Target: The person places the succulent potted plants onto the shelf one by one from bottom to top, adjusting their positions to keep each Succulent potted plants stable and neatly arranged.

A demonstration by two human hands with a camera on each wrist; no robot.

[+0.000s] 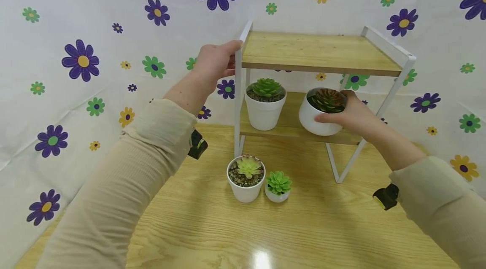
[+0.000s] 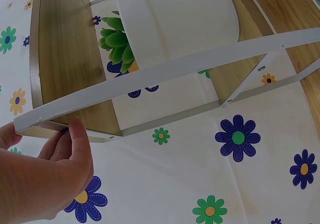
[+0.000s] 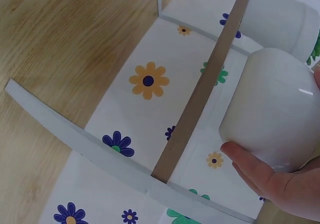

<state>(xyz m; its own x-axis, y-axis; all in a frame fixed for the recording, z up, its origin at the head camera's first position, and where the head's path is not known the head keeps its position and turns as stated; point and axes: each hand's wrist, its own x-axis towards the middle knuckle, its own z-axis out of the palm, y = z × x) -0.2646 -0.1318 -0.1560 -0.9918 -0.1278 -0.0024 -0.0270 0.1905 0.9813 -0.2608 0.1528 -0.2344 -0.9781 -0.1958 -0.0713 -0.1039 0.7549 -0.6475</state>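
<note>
A two-tier wooden shelf with a white metal frame stands at the back. My left hand grips the upper left corner of its frame; in the left wrist view the fingers of that hand curl round the white bar. My right hand holds a rounded white pot with a reddish-green succulent, at the right part of the lower tier. In the right wrist view this pot is beside the tier's edge; whether it touches the board cannot be told. A white pot with a green succulent stands on the lower tier's left.
On the table, in front of the shelf's left side, stand a white pot with a pale succulent and a small white pot with a bright green one. A flower-patterned cloth hangs behind.
</note>
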